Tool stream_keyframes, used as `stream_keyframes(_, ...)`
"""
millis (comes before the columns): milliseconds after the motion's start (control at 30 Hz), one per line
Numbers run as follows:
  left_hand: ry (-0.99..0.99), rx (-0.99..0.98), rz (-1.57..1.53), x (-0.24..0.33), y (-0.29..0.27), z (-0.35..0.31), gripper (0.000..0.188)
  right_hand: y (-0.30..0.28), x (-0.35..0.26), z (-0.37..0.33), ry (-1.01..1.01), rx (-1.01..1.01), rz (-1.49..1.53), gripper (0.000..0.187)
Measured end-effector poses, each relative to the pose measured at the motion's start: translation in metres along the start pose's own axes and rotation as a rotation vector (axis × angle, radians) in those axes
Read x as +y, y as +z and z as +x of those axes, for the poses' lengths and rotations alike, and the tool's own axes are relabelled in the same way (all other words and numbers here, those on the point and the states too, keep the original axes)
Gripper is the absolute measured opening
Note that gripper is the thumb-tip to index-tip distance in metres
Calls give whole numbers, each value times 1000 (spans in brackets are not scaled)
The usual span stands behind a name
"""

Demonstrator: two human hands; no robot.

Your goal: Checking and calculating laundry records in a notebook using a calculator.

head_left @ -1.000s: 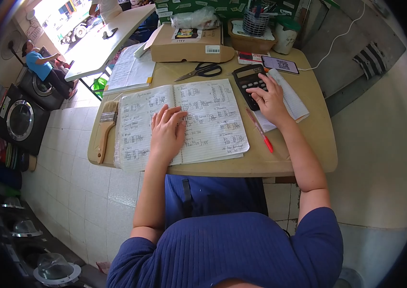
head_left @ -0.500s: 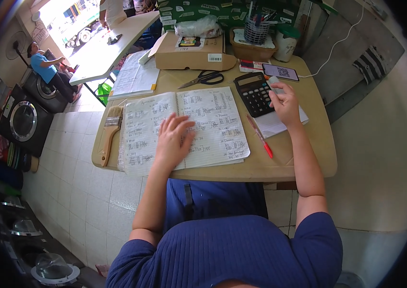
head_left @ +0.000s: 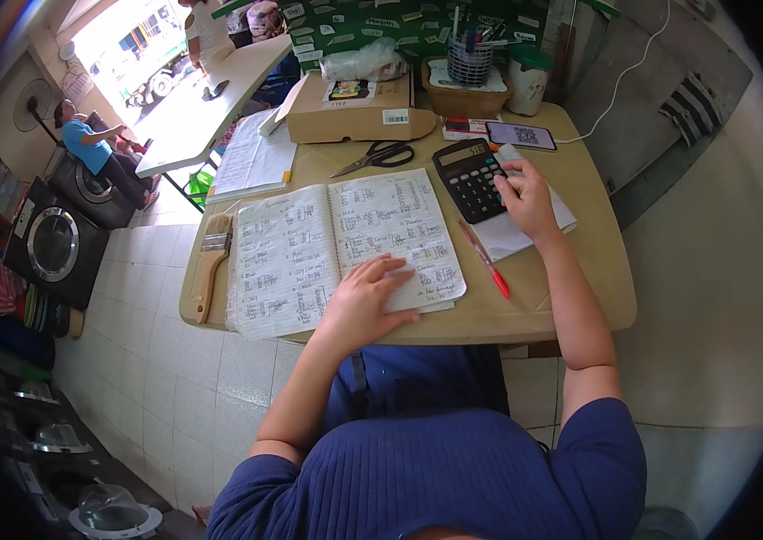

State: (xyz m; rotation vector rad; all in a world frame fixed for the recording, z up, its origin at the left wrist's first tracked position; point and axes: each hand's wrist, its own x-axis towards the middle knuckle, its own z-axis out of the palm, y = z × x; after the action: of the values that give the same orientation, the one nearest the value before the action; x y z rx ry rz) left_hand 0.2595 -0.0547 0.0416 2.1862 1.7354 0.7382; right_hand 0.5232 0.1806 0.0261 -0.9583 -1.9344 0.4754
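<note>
A spiral notebook (head_left: 287, 243) with handwritten ruled pages lies open on the table. My left hand (head_left: 365, 301) rests palm down on the lower part of its right page, fingers stretched and thumb apart. At the right edge of a black calculator (head_left: 473, 191), my right hand (head_left: 530, 200) has its fingers bent over the keys, the thumb on or just above them, holding nothing. Digits show on the calculator's display. Partly under the calculator and my right hand is a white paper pad (head_left: 525, 236). A red-capped pen (head_left: 488, 261) lies between notebook and pad.
Scissors (head_left: 374, 159) lie beyond the notebook, a paintbrush (head_left: 212, 261) left of it. Farther back are a cardboard box (head_left: 345, 117), a pen basket (head_left: 470, 61), a lidded jar (head_left: 528, 81) and a plugged-in phone (head_left: 521, 136). At far left a person (head_left: 94, 148) stands by the washing machines (head_left: 53, 238).
My left hand has moved right and nearer across the notebook, uncovering the middle of the pages. My right hand has come down onto the calculator's keys, and its display now shows digits.
</note>
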Motion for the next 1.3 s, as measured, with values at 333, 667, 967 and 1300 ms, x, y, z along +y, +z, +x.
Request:
stream_keyframes(333,95,81,-71,-3,10,-5,35,2,-11,-3,-147,-72,-8,22)
stream_keyframes(667,-213,299,-449,-5,17,-8,16,11,-36,-9,-121,-8,137,21)
stream_keyframes(967,-78,406,-547,-15,16,-7,29,25,-47,-11,-284,-13,-35,16)
stream_keyframes(1300,-84,607,-488,-11,13,-15,13,25,-48,-15,-350,5,-35,18)
